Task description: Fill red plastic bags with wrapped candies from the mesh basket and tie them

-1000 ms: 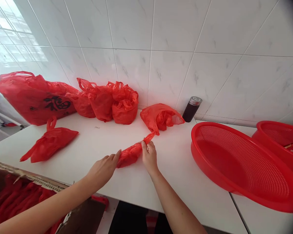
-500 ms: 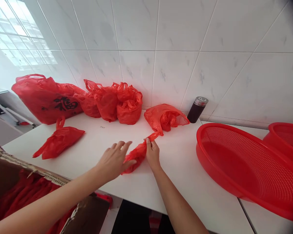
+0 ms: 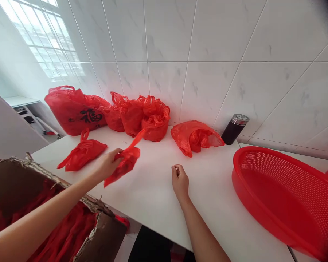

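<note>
My left hand [image 3: 110,163] is closed on a small red plastic bag [image 3: 127,162], held up over the left part of the white table [image 3: 153,196]. One strap of that bag sticks up to the right. Over the middle of the table, my right hand [image 3: 179,178] has its fingers curled in, and I see nothing in them. Beyond it lies a crumpled, partly open red plastic bag [image 3: 195,134]. Left of my left hand, another small red plastic bag [image 3: 84,154] rests on the table.
Filled red bags [image 3: 131,116] and a large red bag with a black character [image 3: 76,112] stand along the tiled wall. A dark flask [image 3: 235,129] leans there too. Red perforated basket [image 3: 278,189] is at right; a cardboard box [image 3: 106,233] of red material stands at lower left.
My left hand has taken the small red bag and carried it left, away from the crumpled bag. My right hand has let go of it. The view has turned left.
</note>
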The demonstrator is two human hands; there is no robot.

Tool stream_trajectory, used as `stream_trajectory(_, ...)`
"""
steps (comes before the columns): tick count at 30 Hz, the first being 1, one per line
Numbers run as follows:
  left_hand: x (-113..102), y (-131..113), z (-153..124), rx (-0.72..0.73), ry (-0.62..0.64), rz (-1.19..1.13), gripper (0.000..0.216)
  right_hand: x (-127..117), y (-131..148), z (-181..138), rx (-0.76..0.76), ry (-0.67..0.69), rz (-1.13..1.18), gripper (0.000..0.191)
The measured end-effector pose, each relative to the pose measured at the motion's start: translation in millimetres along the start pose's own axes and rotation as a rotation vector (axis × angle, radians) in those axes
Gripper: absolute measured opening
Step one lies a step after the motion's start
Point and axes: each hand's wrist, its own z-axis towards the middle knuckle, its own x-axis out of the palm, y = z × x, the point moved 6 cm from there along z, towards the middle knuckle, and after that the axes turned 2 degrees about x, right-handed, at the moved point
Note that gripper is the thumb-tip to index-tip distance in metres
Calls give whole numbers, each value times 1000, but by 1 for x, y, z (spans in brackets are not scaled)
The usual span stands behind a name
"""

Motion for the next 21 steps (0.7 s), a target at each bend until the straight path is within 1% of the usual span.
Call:
stream_trajectory(2, -7, 20, 4, -51, -46, 79, 41, 5, -1, -2, -13, 24, -18, 31)
stream_trajectory(5, -13, 41, 9, -101, -94, 191, 43, 8, 0, -3, -30, 47, -37, 30)
stream_trajectory(9, -21, 63, 17, -116, -128, 285, 43, 7, 2, -4, -52, 63, -51, 31)
stream_trajectory(14, -33, 86, 19, -166, -137, 324, 48, 7, 4, -6, -58, 83, -50, 30)
stream_trajectory(16, -33, 84, 16, -184, -146, 322, 53, 8, 3, -5, -50, 89, -45, 30)
stream_trajectory(17, -33, 78, 15, -174, -155, 318, 56, 9, 3, -4, -43, 92, -43, 29)
stream_trajectory(19, -28, 55, 14, -100, -173, 302, 59, 11, 2, -3, -29, 104, -38, 28)
stream_trajectory(21, -18, 20, 14, 28, -169, 271, 58, 11, 4, -5, -12, 125, -31, 28)
